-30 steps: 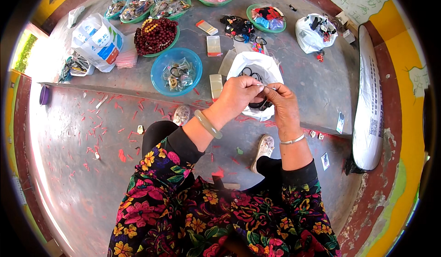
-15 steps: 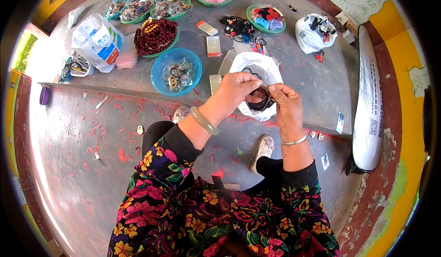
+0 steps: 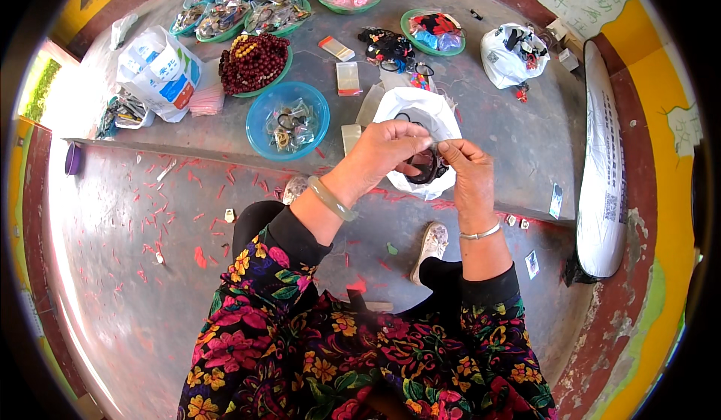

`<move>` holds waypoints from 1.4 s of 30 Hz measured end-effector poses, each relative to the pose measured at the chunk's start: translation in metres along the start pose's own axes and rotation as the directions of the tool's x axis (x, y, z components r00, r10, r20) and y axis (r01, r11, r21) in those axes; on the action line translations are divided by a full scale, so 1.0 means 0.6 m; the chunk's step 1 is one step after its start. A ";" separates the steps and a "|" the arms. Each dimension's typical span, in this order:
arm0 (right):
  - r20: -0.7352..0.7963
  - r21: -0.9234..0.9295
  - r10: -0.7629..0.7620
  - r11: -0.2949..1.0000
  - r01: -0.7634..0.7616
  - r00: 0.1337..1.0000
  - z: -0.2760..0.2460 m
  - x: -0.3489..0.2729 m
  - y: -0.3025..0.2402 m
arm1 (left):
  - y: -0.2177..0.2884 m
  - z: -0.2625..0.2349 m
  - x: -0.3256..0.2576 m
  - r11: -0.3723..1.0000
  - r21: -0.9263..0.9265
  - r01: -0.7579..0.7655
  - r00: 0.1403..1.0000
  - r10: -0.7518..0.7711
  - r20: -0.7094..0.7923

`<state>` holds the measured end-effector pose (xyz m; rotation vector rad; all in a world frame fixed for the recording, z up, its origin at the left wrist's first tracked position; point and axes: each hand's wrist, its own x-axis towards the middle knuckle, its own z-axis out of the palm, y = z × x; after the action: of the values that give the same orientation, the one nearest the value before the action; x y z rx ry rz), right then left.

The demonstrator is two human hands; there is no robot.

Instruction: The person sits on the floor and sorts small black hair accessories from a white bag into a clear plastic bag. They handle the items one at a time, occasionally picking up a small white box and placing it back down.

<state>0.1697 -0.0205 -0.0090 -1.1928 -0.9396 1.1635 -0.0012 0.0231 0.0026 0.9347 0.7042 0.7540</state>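
Observation:
Over the white plastic bag [image 3: 443, 120], my left hand [image 3: 390, 150] and my right hand [image 3: 469, 171] meet fingertip to fingertip. Each closes thumb against forefinger in a pinch. What they pinch is too small to make out. Just below the fingertips are dark, glossy loops [image 3: 426, 171], partly covered by the left fingers; I cannot tell whether these hang from the hands or lie in the bag. More black cord shows inside the bag's mouth, beyond my left hand. A pale bangle circles my left wrist and a silver one my right.
Left of the bag stands a blue basin [image 3: 251, 131] of small clear packets. Dark red beads [image 3: 251, 63] heap on a green tray behind it. Another white bag [image 3: 492, 56] sits at the far right. Red scraps litter the floor before the ledge [image 3: 518, 187].
Both hands stay nearly in place over the bag, still pinching. The left fingers have shifted slightly. The rest of the scene looks the same.

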 end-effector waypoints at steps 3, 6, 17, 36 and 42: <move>0.034 -0.071 -0.036 0.997 0.038 0.999 0.002 -0.002 -0.001 | -0.003 -0.003 0.003 0.996 0.094 0.001 1.000 -0.002 0.013; 0.053 -0.069 -0.014 0.997 0.018 0.998 0.001 -0.002 0.004 | -0.005 -0.004 0.004 0.992 0.129 0.004 1.000 -0.003 -0.003; 0.068 -0.115 -0.021 0.993 0.029 0.997 0.001 -0.002 -0.006 | -0.007 -0.009 0.005 0.995 0.095 0.023 1.000 -0.023 -0.002; 0.036 0.077 -0.031 0.997 0.029 0.999 0.008 0.001 0.008 | -0.007 -0.006 0.005 1.000 0.008 -0.004 1.000 0.004 -0.030; 0.064 0.123 0.005 0.992 -0.013 0.998 0.003 0.001 0.003 | -0.004 -0.009 0.001 0.999 -0.040 -0.008 1.000 0.007 -0.023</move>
<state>0.1675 -0.0196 -0.0107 -1.0668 -0.8968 1.2547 -0.0045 0.0247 -0.0017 0.8939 0.7030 0.7838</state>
